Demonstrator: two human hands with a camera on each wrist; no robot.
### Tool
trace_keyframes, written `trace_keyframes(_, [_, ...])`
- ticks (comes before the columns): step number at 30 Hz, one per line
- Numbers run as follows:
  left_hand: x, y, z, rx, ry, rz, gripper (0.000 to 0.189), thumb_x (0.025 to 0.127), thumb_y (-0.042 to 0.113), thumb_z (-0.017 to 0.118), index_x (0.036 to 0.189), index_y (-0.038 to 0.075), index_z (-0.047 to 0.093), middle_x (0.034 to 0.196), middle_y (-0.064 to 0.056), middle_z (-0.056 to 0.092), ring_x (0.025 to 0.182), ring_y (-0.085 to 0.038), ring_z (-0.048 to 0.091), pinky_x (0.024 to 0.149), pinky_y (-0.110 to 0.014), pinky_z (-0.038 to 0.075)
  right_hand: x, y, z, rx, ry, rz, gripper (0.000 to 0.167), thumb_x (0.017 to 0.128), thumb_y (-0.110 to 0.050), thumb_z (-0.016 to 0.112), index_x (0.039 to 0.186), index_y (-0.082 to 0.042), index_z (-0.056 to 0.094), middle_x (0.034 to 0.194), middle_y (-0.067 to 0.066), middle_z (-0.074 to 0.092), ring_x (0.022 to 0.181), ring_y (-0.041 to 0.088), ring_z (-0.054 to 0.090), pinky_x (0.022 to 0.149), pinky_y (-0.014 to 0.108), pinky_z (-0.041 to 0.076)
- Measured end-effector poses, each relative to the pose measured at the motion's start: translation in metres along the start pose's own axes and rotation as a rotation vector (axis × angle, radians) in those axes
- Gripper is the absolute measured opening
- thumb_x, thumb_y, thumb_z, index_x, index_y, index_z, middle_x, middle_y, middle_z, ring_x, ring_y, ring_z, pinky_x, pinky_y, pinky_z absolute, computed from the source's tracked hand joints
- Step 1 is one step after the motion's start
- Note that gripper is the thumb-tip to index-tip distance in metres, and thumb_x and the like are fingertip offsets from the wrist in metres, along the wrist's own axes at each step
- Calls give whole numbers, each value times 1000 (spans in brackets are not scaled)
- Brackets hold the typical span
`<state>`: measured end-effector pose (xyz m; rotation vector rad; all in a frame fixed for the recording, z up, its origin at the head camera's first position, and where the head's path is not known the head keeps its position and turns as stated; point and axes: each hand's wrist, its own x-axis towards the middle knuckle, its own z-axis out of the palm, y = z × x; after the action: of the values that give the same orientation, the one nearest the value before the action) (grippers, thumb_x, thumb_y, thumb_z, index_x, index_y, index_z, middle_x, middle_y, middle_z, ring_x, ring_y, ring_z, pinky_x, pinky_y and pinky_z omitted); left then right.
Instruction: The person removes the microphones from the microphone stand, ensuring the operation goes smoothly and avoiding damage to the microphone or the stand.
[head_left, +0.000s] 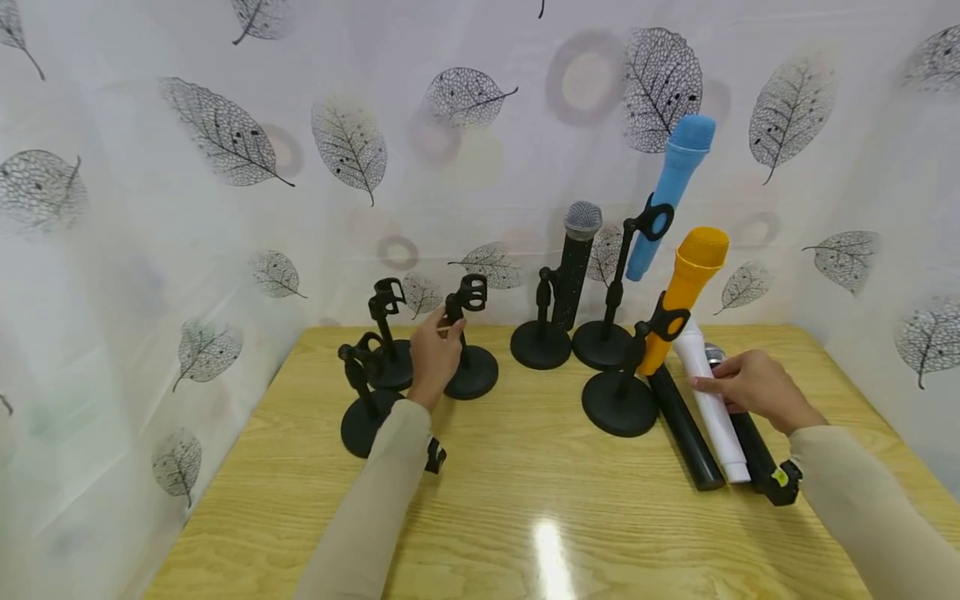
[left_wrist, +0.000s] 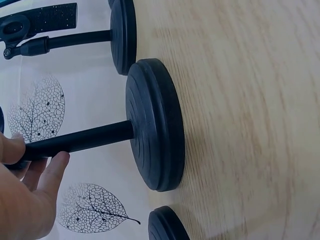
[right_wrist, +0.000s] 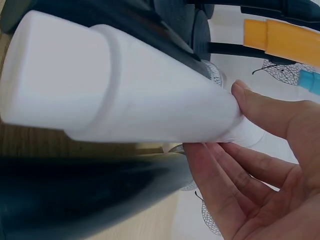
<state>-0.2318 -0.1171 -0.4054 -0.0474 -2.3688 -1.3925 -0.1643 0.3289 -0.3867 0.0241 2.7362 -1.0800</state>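
Observation:
My left hand [head_left: 437, 357] grips the upper pole of a black tabletop microphone stand [head_left: 472, 372], just under its clip. In the left wrist view, thumb and fingers close round that pole, and the round base [left_wrist: 155, 125] stands on the table. Over on the right, my right hand [head_left: 757, 389] pinches a white microphone [head_left: 716, 417] by its body, thumb on one side and fingers on the other. The white microphone [right_wrist: 150, 90] lies between two black microphones, one to its left [head_left: 684, 429] and one partly under my hand [head_left: 752, 450].
Two more bare stands [head_left: 363, 421] are by my left forearm. Three stands hold microphones: a black one [head_left: 573, 275] at the back, a blue one [head_left: 671, 187] and an orange one [head_left: 690, 283]. A leaf-print curtain [head_left: 480, 167] hangs behind the wooden table [head_left: 480, 517].

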Motion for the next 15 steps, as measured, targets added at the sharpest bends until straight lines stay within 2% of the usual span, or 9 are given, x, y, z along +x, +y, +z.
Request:
trace_keyframes(4, [4, -1, 0, -5, -13, -19, 43, 103, 28, 62, 141, 7, 59, 123, -17, 68, 106, -29, 70, 89, -46, 58, 1, 1, 2, -25, -4, 5, 66, 92, -36, 77, 119, 22, 61, 110, 33, 62, 79, 24, 71, 69, 39, 62])
trace_keyframes(10, [8, -1, -1, 0, -21, -48, 52, 104, 29, 61, 149, 4, 49, 127, -19, 66, 110, -30, 69, 90, -46, 57, 2, 2, 6, -124, 10, -5, 50, 90, -36, 78, 100, 12, 72, 86, 14, 69, 67, 18, 68, 61, 36, 60])
trace_keyframes(15, [14, -3, -1, -4, -4, -34, 45, 103, 26, 63, 143, 6, 57, 123, -18, 68, 107, -31, 70, 89, -47, 57, 5, 2, 11, -177, 14, -14, 38, 91, -34, 77, 84, 3, 73, 71, 3, 65, 62, 17, 64, 56, 33, 55])
